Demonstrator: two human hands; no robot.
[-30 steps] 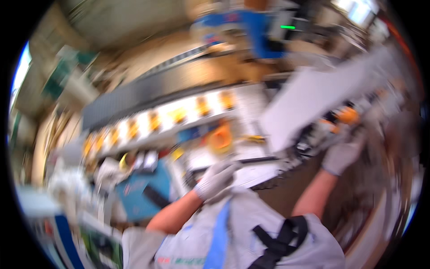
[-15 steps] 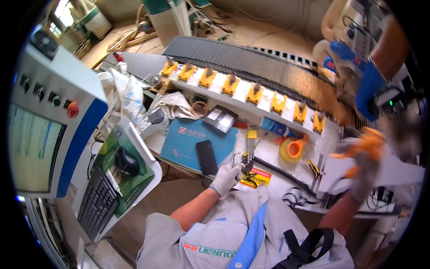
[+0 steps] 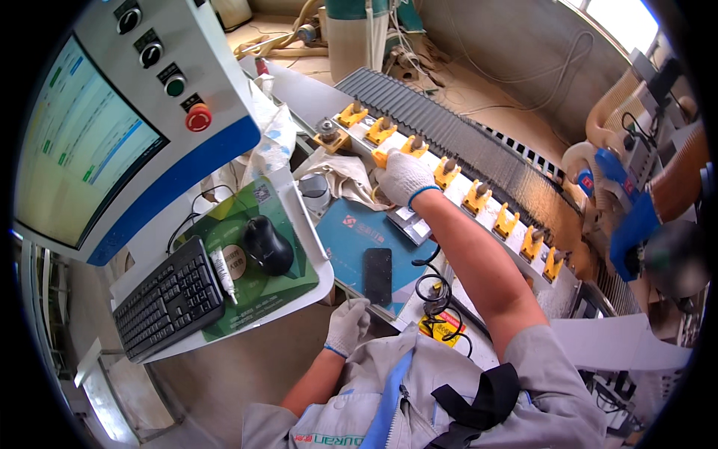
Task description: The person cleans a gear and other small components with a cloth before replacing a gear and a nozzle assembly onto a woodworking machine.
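My right hand (image 3: 407,178), in a whitish knit glove, reaches out to the row of yellow tool forks (image 3: 477,198). Its fingers are curled round an orange air blow gun (image 3: 380,159), mostly hidden by the glove. A black coiled hose (image 3: 435,288) runs up from the bench to beneath that forearm. Low in front of my body, my gloved left hand (image 3: 348,329) is closed near the bench edge; what it pinches, if anything, is too small to name. Beyond it a black phone (image 3: 377,277) lies on a blue folder (image 3: 336,251), with a dark case (image 3: 411,224) partly under my right forearm.
On the left stands a control panel (image 3: 198,117) with screen and red button. Before it, a tray bears a black keyboard (image 3: 170,298) and mouse (image 3: 267,245). Behind the forks runs a ribbed grey cover (image 3: 441,112) with sawdust. Crumpled cloth (image 3: 348,176) lies by the folder.
My right hand has swung from the far right, with the orange gun, across to the forks at centre. The hose has stretched after it. My left hand has drawn back toward my body.
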